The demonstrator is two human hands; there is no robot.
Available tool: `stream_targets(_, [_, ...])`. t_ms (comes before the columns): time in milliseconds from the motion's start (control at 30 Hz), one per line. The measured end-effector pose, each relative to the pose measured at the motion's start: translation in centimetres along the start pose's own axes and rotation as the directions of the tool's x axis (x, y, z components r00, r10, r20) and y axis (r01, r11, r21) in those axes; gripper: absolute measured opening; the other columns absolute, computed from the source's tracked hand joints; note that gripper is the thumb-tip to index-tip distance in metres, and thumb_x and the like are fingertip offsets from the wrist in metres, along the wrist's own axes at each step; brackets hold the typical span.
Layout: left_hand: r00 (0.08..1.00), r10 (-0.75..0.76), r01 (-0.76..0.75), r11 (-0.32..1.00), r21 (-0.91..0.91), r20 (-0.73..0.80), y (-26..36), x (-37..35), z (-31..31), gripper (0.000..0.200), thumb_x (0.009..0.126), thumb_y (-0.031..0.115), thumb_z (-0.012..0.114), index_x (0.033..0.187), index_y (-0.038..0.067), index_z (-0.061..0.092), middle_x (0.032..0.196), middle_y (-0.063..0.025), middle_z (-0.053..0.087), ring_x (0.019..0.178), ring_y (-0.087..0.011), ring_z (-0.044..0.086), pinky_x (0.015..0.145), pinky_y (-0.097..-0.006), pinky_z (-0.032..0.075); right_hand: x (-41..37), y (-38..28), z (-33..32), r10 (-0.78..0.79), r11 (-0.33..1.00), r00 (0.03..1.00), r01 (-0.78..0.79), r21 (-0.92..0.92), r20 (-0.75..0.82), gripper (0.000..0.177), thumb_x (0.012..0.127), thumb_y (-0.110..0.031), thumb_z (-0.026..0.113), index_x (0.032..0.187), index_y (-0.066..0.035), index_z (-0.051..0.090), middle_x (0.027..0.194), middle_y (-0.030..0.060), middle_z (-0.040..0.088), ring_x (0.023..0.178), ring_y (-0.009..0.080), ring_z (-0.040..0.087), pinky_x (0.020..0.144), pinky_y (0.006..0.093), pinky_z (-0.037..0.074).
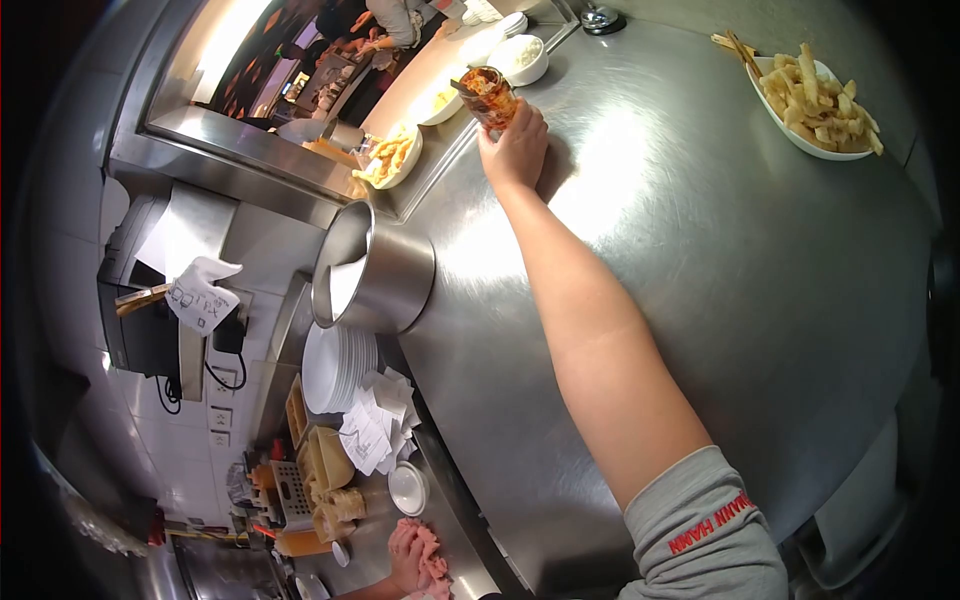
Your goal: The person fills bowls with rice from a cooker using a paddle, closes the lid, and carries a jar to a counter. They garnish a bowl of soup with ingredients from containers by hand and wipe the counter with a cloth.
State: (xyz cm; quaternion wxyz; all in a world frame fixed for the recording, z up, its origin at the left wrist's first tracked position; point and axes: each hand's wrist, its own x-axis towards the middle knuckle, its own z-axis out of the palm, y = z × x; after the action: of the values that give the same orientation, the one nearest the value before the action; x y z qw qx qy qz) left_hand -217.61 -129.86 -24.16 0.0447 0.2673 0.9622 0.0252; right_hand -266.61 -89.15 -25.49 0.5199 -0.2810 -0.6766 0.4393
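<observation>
My right hand [516, 148] is closed around a glass jar [488, 98] with reddish-brown contents, at the far edge of the steel counter by the pass window. The contents reach up to its rim; I cannot make out what they are. My arm stretches out in a short grey sleeve [705, 530] with red lettering. A white bowl of rice [520, 60] stands just beyond the jar. Closer to the window are a white bowl of fries [390, 158] and another white bowl [440, 105]. My left hand is out of view.
A steel pot [400, 275] stands left, beside stacked white plates [340, 368] and paper slips [380, 425]. Another person's hand [404, 552] presses a pink cloth [433, 560] below. A large bowl of fries [815, 105] stands upper right, a service bell [600, 18] at the top.
</observation>
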Motion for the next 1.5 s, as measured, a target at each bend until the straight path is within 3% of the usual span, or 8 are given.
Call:
stream_targets(667, [0.986,0.037,-0.041,0.999,-0.02,-0.163,1.1,1.0,-0.9,0.049,0.063,0.025,0.05,0.106,0.001,0.052,0.117,-0.0164,0.044,0.108,-0.0337,0.039,0.093,-0.0473,0.029,0.5,-0.9,-1.3,0.021,1.0,0.983,-0.023,0.006,0.181,0.053,0.063,-0.035,0.068,0.101,-0.005,0.047,0.093,0.014,0.057,0.089,0.0315,0.053,0.077,0.0439,0.041])
stream_targets(800, [0.985,0.008,-0.014,0.999,-0.03,-0.175,1.1,0.7,-0.9,0.049,0.064,0.026,0.05,0.106,0.001,0.053,0.117,-0.0154,0.045,0.11,-0.0326,0.039,0.094,-0.0469,0.028,2.0,1.3,0.0,0.091,0.978,0.826,-0.18,0.108,0.556,0.062,0.061,-0.042,0.067,0.108,-0.007,0.048,0.093,0.0132,0.062,0.089,0.0273,0.059,0.083,0.0416,0.041])
stream_targets(867, [0.977,0.026,-0.039,0.998,-0.059,-0.209,0.9,0.7,-1.1,0.049,0.066,0.025,0.049,0.108,0.0,0.052,0.117,-0.0155,0.045,0.111,-0.0316,0.038,0.095,-0.0465,0.027,3.5,0.3,-3.6,-0.139,0.858,0.501,-0.37,0.357,0.854,0.061,0.063,-0.04,0.066,0.111,-0.008,0.046,0.098,0.0102,0.06,0.092,0.0216,0.057,0.083,0.0391,0.041])
stream_targets(933, [0.976,0.043,-0.056,0.997,-0.059,-0.214,0.9,0.6,-1.0,0.048,0.067,0.024,0.049,0.109,0.0,0.051,0.118,-0.0154,0.045,0.111,-0.0307,0.038,0.096,-0.046,0.027,2.9,-1.1,-7.4,-0.001,0.802,0.448,-0.533,0.268,0.894,0.055,0.066,-0.034,0.065,0.111,-0.008,0.045,0.101,0.0066,0.056,0.093,0.0168,0.053,0.081,0.0346,0.041])
stream_targets(967, [0.971,0.049,-0.068,0.995,-0.075,-0.236,0.8,0.6,-1.0,0.048,0.068,0.024,0.049,0.11,0.001,0.051,0.118,-0.0153,0.045,0.111,-0.0305,0.038,0.096,-0.0456,0.026,3.3,-2.1,-10.0,0.003,0.805,0.328,-0.562,0.192,0.945,0.051,0.067,-0.029,0.064,0.109,-0.007,0.045,0.102,0.0055,0.054,0.093,0.0164,0.051,0.082,0.0316,0.039])
stream_targets(1133, [0.961,0.068,-0.099,0.99,-0.101,-0.27,0.7,0.4,-1.0,0.048,0.07,0.025,0.051,0.112,0.002,0.051,0.116,-0.0144,0.045,0.111,-0.0299,0.038,0.097,-0.0457,0.026,2.3,-3.9,-18.8,-0.236,0.59,0.001,-0.794,0.144,0.972,0.034,0.074,-0.013,0.053,0.106,-0.003,0.05,0.1,0.0049,0.056,0.092,0.0149,0.052,0.086,0.0289,0.04])
stream_targets(1267, [0.948,0.102,-0.135,0.987,-0.091,-0.303,0.6,0.1,-0.6,0.049,0.07,0.024,0.054,0.113,0.002,0.05,0.115,-0.014,0.045,0.111,-0.0301,0.039,0.097,-0.0455,0.026,-1.4,-4.7,-27.9,-0.349,0.514,-0.056,-0.846,0.141,0.936,0.048,0.07,-0.011,0.054,0.116,-0.002,0.044,0.109,0.0071,0.053,0.099,0.017,0.05,0.09,0.0304,0.038])
stream_targets(1500, [0.919,0.147,-0.178,0.983,-0.052,-0.366,0.3,-0.2,0.4,0.041,0.073,0.015,0.051,0.114,0.007,0.052,0.119,-0.0151,0.043,0.112,-0.0332,0.037,0.096,-0.0451,0.025,-8.9,-8.0,-47.1,-0.316,0.466,0.168,-0.83,0.307,0.934,0.076,0.057,-0.028,0.066,0.123,0.0,0.039,0.109,0.0175,0.052,0.101,0.0247,0.053,0.087,0.0355,0.042])
